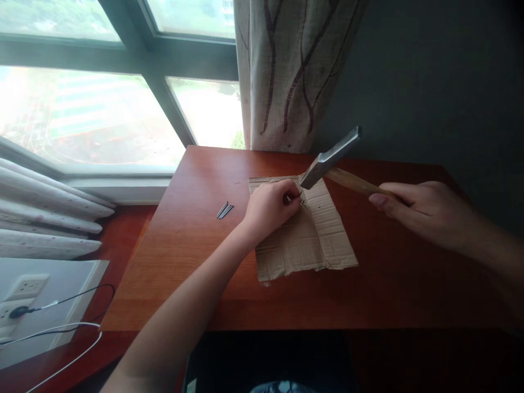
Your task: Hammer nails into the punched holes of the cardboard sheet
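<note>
Working over table (393, 273), with bare wood wide to the right and along the near edge, narrower at the far edge. Using creased cardboard (292, 245), laid inside all edges. Holding hammer (323, 165) in right hand (421, 210), closed around handle, head just by left hand (272, 202). Pinching with left over cardboard, apparently on a nail (301, 193), mostly hidden. Probably early: cannot see any driven home. Leaving several loose nails (225, 212) untouched on table, between cardboard and left edge.

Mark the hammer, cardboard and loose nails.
Hammer (351, 182): head view, on its wooden handle.
Cardboard (292, 240): head view, on its bare face.
Loose nails (225, 212): head view, on a shank mid-bunch.
</note>
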`<control>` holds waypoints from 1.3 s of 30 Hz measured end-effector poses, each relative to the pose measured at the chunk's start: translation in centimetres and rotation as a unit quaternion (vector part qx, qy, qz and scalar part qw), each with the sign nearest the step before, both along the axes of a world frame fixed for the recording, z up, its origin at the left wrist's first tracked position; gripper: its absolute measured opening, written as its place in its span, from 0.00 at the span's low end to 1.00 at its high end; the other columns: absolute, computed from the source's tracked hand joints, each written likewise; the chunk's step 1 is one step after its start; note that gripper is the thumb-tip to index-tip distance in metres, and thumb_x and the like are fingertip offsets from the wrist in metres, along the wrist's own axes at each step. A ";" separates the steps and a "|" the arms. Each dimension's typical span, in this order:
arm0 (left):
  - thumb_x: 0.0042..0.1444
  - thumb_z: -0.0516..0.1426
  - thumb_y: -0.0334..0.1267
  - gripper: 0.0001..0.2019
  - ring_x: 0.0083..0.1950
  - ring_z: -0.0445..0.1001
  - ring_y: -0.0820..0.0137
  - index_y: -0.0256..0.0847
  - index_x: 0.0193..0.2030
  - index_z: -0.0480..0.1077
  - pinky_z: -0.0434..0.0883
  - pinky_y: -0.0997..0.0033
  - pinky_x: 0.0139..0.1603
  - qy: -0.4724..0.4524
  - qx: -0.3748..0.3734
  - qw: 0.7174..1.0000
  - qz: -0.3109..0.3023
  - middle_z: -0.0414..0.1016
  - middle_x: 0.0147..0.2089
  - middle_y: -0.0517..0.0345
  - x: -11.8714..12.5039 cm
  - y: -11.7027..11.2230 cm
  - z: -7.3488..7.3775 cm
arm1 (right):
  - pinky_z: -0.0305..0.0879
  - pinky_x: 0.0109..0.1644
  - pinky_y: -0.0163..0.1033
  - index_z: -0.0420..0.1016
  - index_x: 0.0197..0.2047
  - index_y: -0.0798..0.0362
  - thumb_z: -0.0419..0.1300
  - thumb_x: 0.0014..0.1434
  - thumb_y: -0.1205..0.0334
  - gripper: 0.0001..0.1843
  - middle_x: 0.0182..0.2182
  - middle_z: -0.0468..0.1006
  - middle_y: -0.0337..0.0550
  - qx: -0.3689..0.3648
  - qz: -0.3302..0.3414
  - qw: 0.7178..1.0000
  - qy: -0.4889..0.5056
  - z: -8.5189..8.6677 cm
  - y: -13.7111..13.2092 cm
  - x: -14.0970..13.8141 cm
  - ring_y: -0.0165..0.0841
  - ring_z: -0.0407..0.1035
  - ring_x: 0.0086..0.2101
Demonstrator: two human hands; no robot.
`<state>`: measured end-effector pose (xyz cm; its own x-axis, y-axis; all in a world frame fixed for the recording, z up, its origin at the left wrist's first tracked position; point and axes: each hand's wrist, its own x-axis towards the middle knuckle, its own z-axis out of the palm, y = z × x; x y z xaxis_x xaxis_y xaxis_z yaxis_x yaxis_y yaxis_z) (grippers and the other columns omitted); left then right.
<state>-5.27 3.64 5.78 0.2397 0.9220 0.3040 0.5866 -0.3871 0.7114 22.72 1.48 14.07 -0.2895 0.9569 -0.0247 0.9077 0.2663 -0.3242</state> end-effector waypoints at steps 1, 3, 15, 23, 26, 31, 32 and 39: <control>0.55 0.60 0.32 0.03 0.30 0.73 0.71 0.41 0.31 0.74 0.66 0.72 0.31 0.002 0.000 1.000 0.001 0.79 0.30 0.59 0.0 0.0 0.0 | 0.49 0.25 0.41 0.62 0.23 0.49 0.47 0.65 0.27 0.35 0.15 0.58 0.34 -0.003 0.006 1.000 0.001 0.0 0.0 -0.1 0.29 0.56 0.18; 0.55 0.61 0.31 0.03 0.29 0.73 0.71 0.41 0.31 0.75 0.65 0.72 0.31 0.006 0.000 1.000 0.005 0.79 0.29 0.59 0.0 0.0 0.0 | 0.49 0.25 0.41 0.61 0.23 0.48 0.47 0.65 0.27 0.35 0.15 0.58 0.35 -0.005 0.017 1.000 0.003 -0.1 -0.1 -0.1 0.29 0.56 0.17; 0.55 0.61 0.32 0.03 0.29 0.73 0.70 0.42 0.31 0.75 0.64 0.71 0.31 0.024 -0.003 1.000 0.006 0.79 0.30 0.59 0.1 0.1 -0.2 | 0.49 0.25 0.41 0.62 0.23 0.48 0.46 0.64 0.26 0.36 0.15 0.58 0.34 -0.003 0.020 1.000 -0.002 -0.2 0.0 -0.5 0.29 0.56 0.17; 0.55 0.61 0.32 0.02 0.30 0.74 0.69 0.42 0.32 0.75 0.64 0.70 0.31 0.029 -0.012 0.999 0.004 0.80 0.31 0.59 0.0 0.0 -0.3 | 0.50 0.26 0.40 0.63 0.24 0.48 0.46 0.65 0.28 0.34 0.15 0.59 0.34 -0.007 0.015 1.000 -0.015 -0.5 -0.1 -0.3 0.29 0.57 0.18; 0.55 0.61 0.31 0.02 0.31 0.74 0.69 0.41 0.32 0.75 0.64 0.70 0.31 0.032 -0.010 0.999 -0.001 0.80 0.32 0.58 0.0 0.0 -0.3 | 0.49 0.25 0.39 0.64 0.24 0.49 0.47 0.64 0.27 0.34 0.15 0.58 0.34 -0.012 0.005 1.000 -0.001 -0.8 -0.2 -0.2 0.29 0.56 0.18; 0.57 0.60 0.31 0.03 0.32 0.75 0.69 0.41 0.35 0.76 0.65 0.70 0.33 0.041 -0.014 0.999 -0.020 0.80 0.33 0.59 -0.3 0.1 0.1 | 0.55 0.28 0.37 0.67 0.27 0.49 0.51 0.64 0.29 0.32 0.20 0.67 0.35 -0.020 -0.053 0.996 0.074 -2.0 -0.1 1.1 0.30 0.63 0.22; 0.58 0.60 0.32 0.03 0.33 0.75 0.69 0.41 0.36 0.77 0.66 0.70 0.33 0.049 -0.014 0.998 -0.025 0.81 0.33 0.58 -0.5 0.0 0.3 | 0.58 0.30 0.37 0.69 0.28 0.49 0.52 0.63 0.29 0.31 0.23 0.71 0.37 -0.025 -0.066 0.993 0.093 -2.4 -0.1 1.4 0.32 0.67 0.25; 0.66 0.56 0.36 0.10 0.42 0.76 0.62 0.42 0.46 0.79 0.71 0.63 0.40 0.163 0.068 0.983 -0.039 0.82 0.44 0.54 -2.2 -2.5 2.2 | 0.59 0.33 0.38 0.71 0.30 0.50 0.54 0.62 0.28 0.31 0.24 0.72 0.39 -0.059 -0.111 0.984 0.129 -3.6 -0.6 2.3 0.34 0.68 0.27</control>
